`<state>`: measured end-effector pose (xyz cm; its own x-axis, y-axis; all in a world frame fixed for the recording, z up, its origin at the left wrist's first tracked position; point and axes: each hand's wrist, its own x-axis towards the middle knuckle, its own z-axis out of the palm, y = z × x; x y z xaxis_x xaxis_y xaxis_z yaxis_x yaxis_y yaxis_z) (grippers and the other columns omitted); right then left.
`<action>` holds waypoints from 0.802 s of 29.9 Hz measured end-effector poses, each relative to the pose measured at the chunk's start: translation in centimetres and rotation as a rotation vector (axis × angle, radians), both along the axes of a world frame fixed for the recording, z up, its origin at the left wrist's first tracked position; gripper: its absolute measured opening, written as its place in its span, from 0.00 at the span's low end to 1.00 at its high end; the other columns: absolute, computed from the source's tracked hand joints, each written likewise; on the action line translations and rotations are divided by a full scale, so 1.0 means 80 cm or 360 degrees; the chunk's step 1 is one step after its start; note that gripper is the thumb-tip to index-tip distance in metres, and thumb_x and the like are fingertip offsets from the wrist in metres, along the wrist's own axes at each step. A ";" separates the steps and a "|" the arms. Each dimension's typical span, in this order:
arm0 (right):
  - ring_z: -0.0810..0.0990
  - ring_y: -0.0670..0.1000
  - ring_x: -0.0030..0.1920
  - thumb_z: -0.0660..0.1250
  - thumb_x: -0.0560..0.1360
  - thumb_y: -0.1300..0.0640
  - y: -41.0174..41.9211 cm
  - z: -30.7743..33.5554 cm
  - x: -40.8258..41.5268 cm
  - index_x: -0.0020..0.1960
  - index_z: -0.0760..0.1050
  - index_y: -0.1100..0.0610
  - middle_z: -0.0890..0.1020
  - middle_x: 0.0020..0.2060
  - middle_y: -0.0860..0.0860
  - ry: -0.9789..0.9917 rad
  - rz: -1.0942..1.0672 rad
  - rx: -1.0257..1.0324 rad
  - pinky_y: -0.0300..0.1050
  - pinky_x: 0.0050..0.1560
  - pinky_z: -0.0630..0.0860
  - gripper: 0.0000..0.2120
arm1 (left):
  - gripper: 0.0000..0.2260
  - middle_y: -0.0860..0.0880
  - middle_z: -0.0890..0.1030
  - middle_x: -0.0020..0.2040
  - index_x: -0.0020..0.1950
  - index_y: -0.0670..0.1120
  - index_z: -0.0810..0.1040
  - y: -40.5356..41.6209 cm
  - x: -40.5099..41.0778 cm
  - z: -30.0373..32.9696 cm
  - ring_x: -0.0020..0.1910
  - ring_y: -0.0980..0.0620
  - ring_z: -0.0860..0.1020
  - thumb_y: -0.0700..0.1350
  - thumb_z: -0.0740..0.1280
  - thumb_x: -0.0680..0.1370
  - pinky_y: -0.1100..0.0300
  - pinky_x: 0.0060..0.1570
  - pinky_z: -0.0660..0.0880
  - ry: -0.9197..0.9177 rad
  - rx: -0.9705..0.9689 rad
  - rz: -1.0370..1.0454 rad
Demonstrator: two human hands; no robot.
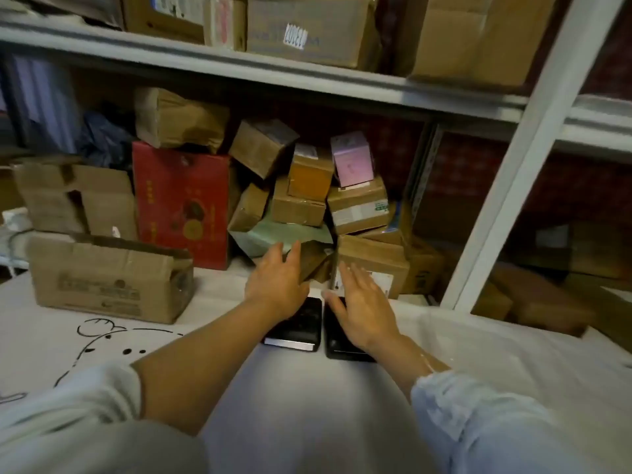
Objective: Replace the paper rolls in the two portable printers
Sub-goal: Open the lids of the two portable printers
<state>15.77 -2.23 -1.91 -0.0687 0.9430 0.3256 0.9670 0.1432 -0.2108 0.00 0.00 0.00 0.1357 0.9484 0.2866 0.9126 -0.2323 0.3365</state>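
Observation:
Two black portable printers lie side by side on the white cloth-covered surface (342, 422). The left printer (297, 328) shows a light front edge. The right printer (337, 347) is partly covered by my right hand. My left hand (277, 285) hovers above the far end of the left printer, fingers straight and spread, holding nothing. Over the right printer my right hand (362, 306) is stretched flat with straight fingers. No paper roll shows in view.
Behind the printers a pile of small cardboard boxes (301, 203) leans against a red carton (181, 203). A crushed brown box (106, 278) sits at the left. A white shelf post (519, 159) rises on the right, with more boxes (307, 25) on the shelf above.

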 end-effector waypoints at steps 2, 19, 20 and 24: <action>0.52 0.53 0.77 0.51 0.77 0.34 0.008 -0.011 -0.016 0.79 0.47 0.53 0.56 0.77 0.52 -0.0119 0.0138 -0.0191 0.56 0.76 0.51 0.37 | 0.35 0.42 0.55 0.75 0.78 0.49 0.48 0.010 -0.008 -0.014 0.71 0.40 0.63 0.52 0.64 0.77 0.46 0.67 0.67 -0.0137 -0.0183 -0.0019; 0.53 0.53 0.77 0.67 0.67 0.31 -0.012 -0.017 -0.038 0.79 0.41 0.51 0.64 0.74 0.54 -0.0375 0.0200 -0.0490 0.59 0.74 0.37 0.53 | 0.34 0.43 0.69 0.71 0.76 0.40 0.55 -0.037 -0.023 -0.054 0.69 0.45 0.69 0.47 0.68 0.76 0.59 0.65 0.66 -0.0430 -0.0692 -0.0105; 0.54 0.53 0.77 0.67 0.67 0.32 -0.017 -0.019 -0.037 0.78 0.42 0.51 0.65 0.74 0.54 -0.0360 0.0193 -0.0473 0.59 0.74 0.37 0.53 | 0.34 0.43 0.69 0.71 0.76 0.40 0.54 -0.044 -0.025 -0.054 0.69 0.46 0.68 0.46 0.68 0.76 0.60 0.65 0.66 -0.0439 -0.0713 -0.0124; 0.57 0.54 0.76 0.68 0.67 0.33 -0.042 -0.024 -0.036 0.78 0.46 0.52 0.65 0.73 0.54 -0.0302 0.0193 -0.0428 0.57 0.75 0.39 0.51 | 0.35 0.43 0.68 0.71 0.76 0.41 0.54 -0.072 -0.030 -0.051 0.69 0.46 0.68 0.44 0.69 0.75 0.60 0.65 0.66 -0.0478 -0.0743 -0.0169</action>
